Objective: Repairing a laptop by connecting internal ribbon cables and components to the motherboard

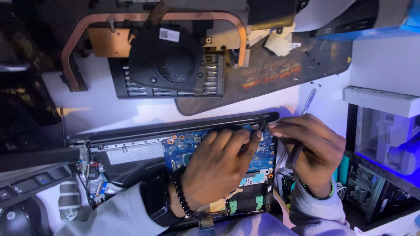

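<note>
Left hand [218, 164] fingers pinch at the blue circuit board [183, 146] inside the opened black laptop [131, 153] on the white counter [109, 111]; right hand [313, 150] grips a slim dark-handled screwdriver [302, 131].

One opened laptop [131, 153], one cooling fan [175, 65], one screwdriver [302, 131]
</note>
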